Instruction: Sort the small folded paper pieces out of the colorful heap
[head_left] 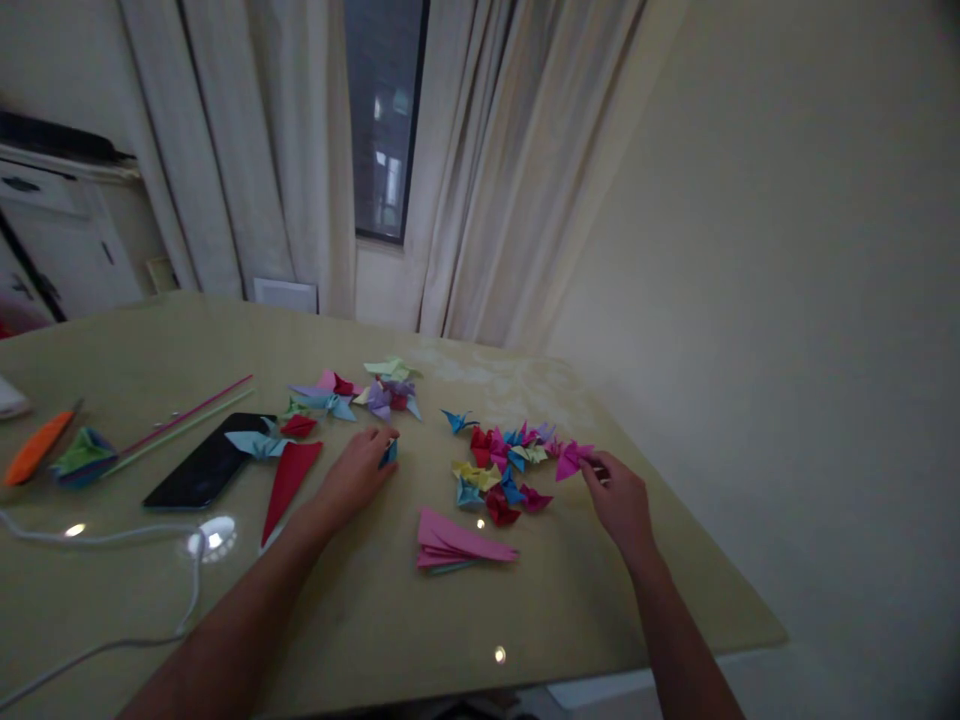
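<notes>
Magenta folded paper [571,460] seems pinched in the right hand [621,497]

Location type: a room in a home. Indicators: long, pale curtains [240,150] hang on both sides of a dark-framed window [384,120]; a white cabinet [75,235] with a dark drawer pull [21,185] stands at the left; a plain wall [810,250] borders the surface [375,630] at the right. A smartphone [199,475] and origami figures [501,508] on the surface match domestic use. The specific room is indeterminable.
</notes>
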